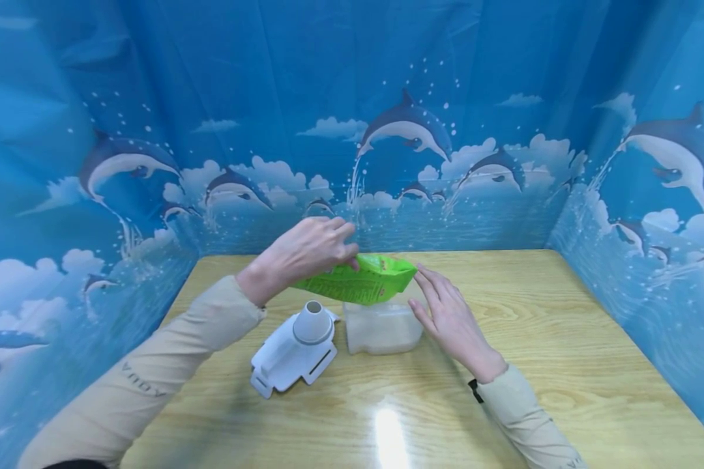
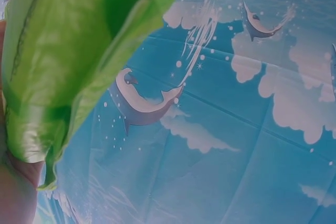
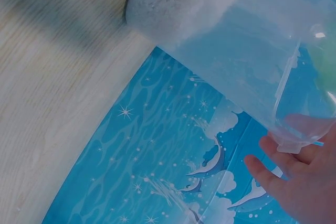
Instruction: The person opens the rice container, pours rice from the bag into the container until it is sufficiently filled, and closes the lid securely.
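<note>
My left hand [image 1: 317, 247] grips a shiny green printed plastic bag [image 1: 366, 281], held tilted above a clear plastic container [image 1: 385, 312]. In the left wrist view the crinkled bag [image 2: 58, 61] fills the upper left, and most of the hand is hidden behind it. White grains [image 3: 176, 6] lie in the bottom of the container, as the right wrist view shows. My right hand [image 1: 450, 316] is at the container's right side, fingers extended, fingertips right at its upper rim and near the bag's end.
On the wooden table [image 1: 504, 404], left of the container, lies a white plastic lid [image 1: 293, 352] with a cone-shaped spout and slotted side flaps. A blue curtain with dolphins [image 1: 410, 124] surrounds the table's back and sides.
</note>
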`<act>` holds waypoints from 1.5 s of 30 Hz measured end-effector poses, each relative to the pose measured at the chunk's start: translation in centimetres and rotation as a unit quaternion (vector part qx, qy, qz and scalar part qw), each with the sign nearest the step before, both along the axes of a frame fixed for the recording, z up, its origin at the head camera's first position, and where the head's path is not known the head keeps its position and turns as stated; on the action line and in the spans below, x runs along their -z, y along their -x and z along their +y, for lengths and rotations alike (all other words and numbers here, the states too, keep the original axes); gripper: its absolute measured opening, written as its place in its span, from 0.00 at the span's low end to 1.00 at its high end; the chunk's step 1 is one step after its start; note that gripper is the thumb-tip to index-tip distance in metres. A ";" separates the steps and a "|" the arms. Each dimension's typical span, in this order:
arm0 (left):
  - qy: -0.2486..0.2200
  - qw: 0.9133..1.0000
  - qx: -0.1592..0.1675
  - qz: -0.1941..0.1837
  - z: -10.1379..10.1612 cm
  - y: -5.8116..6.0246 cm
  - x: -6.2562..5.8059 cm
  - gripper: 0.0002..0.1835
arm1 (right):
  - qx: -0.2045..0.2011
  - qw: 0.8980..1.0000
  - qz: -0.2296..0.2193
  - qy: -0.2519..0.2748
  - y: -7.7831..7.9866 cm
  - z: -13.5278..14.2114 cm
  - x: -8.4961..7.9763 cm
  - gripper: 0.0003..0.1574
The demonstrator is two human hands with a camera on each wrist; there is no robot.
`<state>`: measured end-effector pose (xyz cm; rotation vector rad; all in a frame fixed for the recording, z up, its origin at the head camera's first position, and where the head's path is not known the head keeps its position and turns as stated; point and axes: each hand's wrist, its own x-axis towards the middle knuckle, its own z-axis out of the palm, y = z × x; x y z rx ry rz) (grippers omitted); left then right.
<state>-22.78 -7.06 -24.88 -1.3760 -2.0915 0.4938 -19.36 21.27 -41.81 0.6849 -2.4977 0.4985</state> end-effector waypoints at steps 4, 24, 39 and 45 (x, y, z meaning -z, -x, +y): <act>0.002 1.000 0.006 0.009 0.1 0.0 0.1 0.18 | 0.001 1.000 -0.004 0.001 0.0 0.0 0.0 0.36; 0.027 0.998 0.004 0.050 0.5 -0.4 -0.4 0.17 | 0.002 1.000 -0.004 0.004 0.0 0.0 0.1 0.34; -0.001 0.999 0.023 0.046 0.2 0.0 -0.3 0.17 | 0.002 1.000 -0.002 0.006 0.0 0.0 -0.1 0.34; -0.065 0.998 0.016 -0.010 -0.4 0.8 0.7 0.15 | 0.014 1.000 -0.014 -0.001 -0.2 0.0 -0.2 0.36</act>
